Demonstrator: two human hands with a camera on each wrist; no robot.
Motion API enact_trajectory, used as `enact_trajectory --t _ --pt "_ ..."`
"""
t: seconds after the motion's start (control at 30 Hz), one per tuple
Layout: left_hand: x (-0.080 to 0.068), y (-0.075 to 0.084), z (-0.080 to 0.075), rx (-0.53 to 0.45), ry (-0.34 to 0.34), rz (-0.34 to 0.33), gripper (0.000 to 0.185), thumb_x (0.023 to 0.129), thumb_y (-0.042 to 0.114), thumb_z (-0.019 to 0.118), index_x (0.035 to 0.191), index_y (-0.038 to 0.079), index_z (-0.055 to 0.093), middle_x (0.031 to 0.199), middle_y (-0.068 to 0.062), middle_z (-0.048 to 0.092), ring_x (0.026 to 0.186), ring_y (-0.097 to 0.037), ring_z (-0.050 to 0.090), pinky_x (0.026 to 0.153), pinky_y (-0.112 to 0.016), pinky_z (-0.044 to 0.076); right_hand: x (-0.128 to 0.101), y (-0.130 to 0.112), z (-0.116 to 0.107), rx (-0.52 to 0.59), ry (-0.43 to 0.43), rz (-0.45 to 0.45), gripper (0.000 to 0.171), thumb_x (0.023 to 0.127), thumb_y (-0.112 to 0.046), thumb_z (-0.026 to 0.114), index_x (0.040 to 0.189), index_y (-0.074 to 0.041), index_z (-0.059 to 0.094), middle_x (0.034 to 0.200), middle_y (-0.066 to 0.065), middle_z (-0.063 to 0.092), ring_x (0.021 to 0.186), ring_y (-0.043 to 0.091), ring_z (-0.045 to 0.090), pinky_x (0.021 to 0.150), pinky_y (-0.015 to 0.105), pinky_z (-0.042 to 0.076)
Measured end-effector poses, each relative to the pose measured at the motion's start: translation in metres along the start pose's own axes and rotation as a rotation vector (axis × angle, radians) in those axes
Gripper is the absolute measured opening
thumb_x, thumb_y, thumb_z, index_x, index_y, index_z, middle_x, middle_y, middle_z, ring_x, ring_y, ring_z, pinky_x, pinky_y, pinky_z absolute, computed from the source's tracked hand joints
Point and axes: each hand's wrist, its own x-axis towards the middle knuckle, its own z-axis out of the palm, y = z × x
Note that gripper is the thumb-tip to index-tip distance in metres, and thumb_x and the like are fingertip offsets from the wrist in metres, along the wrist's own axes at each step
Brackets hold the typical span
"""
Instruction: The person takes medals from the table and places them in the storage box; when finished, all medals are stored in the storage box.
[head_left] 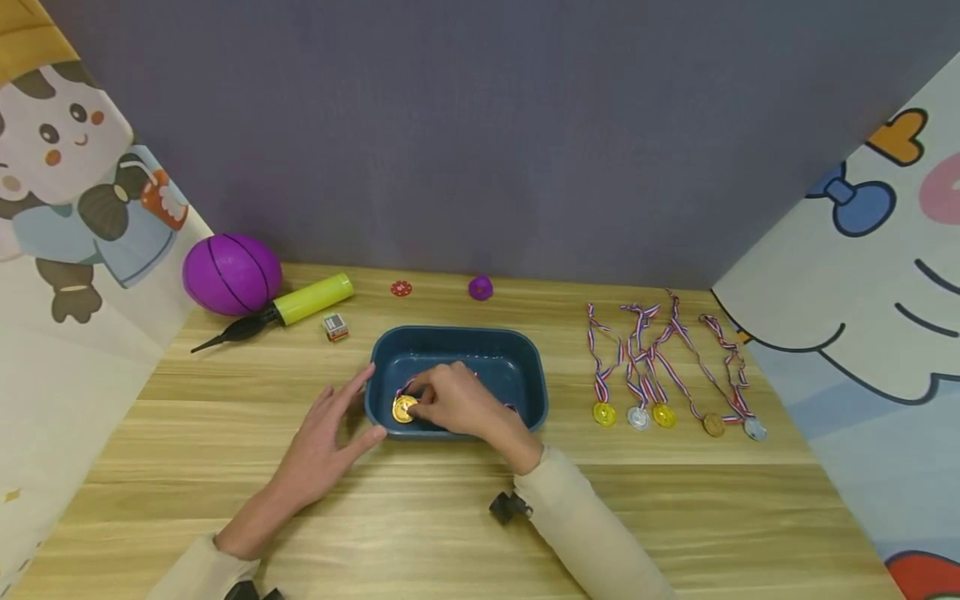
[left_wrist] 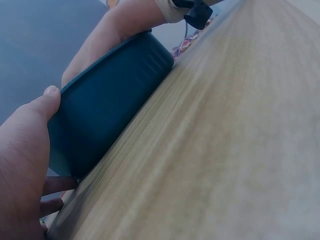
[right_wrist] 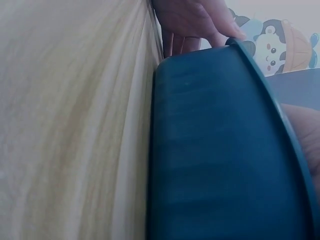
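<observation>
1. A blue tub [head_left: 456, 439] sits on the wood-grain table [head_left: 420, 517], around the middle of the head view.
2. The right hand [head_left: 459, 398] reaches into the tub from the lower right. Its fingers are curled, and thumb and fingertips pinch a gold medal [head_left: 402, 409] at the medal's right edge; how firm the pinch is, I cannot tell.
3. That medal is in the left part of the tub, face up, with a bit of striped ribbon [head_left: 406, 387] beside it.
4. The left hand [head_left: 324, 443] is at the tub's left end, fingers spread and fairly straight, touching the tub without closing round it. In the left wrist view its thumb [left_wrist: 49, 101] rests against the rim.
5. At the right of the head view, five medals on striped ribbons lie in a row: a gold one [head_left: 604, 414], a silver one [head_left: 638, 418], another gold [head_left: 663, 416], a bronze [head_left: 713, 425] and another silver [head_left: 755, 429]. Some ribbons cross.
6. At the left, a purple ball [head_left: 232, 275] lies next to a yellow pump [head_left: 313, 300], with a small box [head_left: 335, 327] near the pump.
7. Above the tub in the frame are a red chip [head_left: 401, 288] and a small purple object [head_left: 481, 288].
</observation>
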Motion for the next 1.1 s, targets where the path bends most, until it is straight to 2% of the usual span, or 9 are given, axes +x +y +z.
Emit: enact_trajectory --t 0.27,0.43,0.53,0.8,0.97,1.1 --pt "0.000 0.002 0.000 0.001 -0.006 -0.016 0.085 0.105 0.040 0.075 0.177 0.030 0.030 0.163 -0.021 0.057 0.153 -0.051 0.049 0.132 -0.075 0.016 -0.009 0.000 -0.009 0.030 0.083 -0.029 0.026 0.101 -0.012 0.085 0.123 0.001 0.083 0.088 0.005 0.082 0.061 0.001 0.063 0.057 0.019 0.053" --pt "-0.002 0.005 -0.002 -0.005 -0.012 -0.031 0.085 0.106 0.039 0.075 0.177 0.032 0.029 0.162 -0.022 0.058 0.154 -0.055 0.045 0.131 -0.077 0.017 -0.018 0.002 -0.014 0.038 0.139 -0.043 0.026 0.100 -0.013 0.085 0.122 0.000 0.083 0.086 0.003 0.081 0.061 0.001 0.061 0.056 0.020 0.052" --pt "-0.002 0.005 -0.002 -0.008 -0.010 -0.027 0.085 0.106 0.038 0.076 0.177 0.031 0.030 0.159 -0.023 0.061 0.152 -0.054 0.048 0.132 -0.076 0.017 -0.023 0.002 -0.018 0.043 0.184 -0.040 0.026 0.100 -0.014 0.086 0.121 0.001 0.084 0.083 0.001 0.079 0.060 0.001 0.060 0.055 0.020 0.052" --pt "0.001 0.001 -0.001 -0.002 0.009 -0.004 0.085 0.104 0.037 0.078 0.176 0.029 0.033 0.162 -0.020 0.058 0.151 -0.050 0.051 0.132 -0.075 0.019 -0.045 0.008 -0.027 0.044 0.382 -0.004 0.024 0.098 -0.017 0.088 0.115 -0.002 0.085 0.078 -0.003 0.075 0.062 0.001 0.060 0.059 0.021 0.054" --pt "0.000 0.002 -0.001 -0.006 0.013 -0.005 0.086 0.103 0.037 0.078 0.176 0.028 0.034 0.164 -0.020 0.057 0.151 -0.052 0.049 0.131 -0.076 0.020 -0.057 0.015 -0.031 0.075 0.516 -0.044 0.020 0.097 -0.012 0.088 0.114 -0.002 0.085 0.079 0.000 0.076 0.062 0.003 0.062 0.059 0.022 0.057" --pt "0.000 0.002 -0.001 -0.010 0.012 -0.008 0.086 0.104 0.036 0.078 0.176 0.029 0.033 0.165 -0.020 0.055 0.152 -0.052 0.048 0.131 -0.076 0.020 -0.067 0.024 -0.034 0.153 0.632 -0.093 0.018 0.095 -0.006 0.088 0.113 -0.002 0.085 0.079 0.002 0.077 0.064 0.006 0.063 0.059 0.021 0.056"
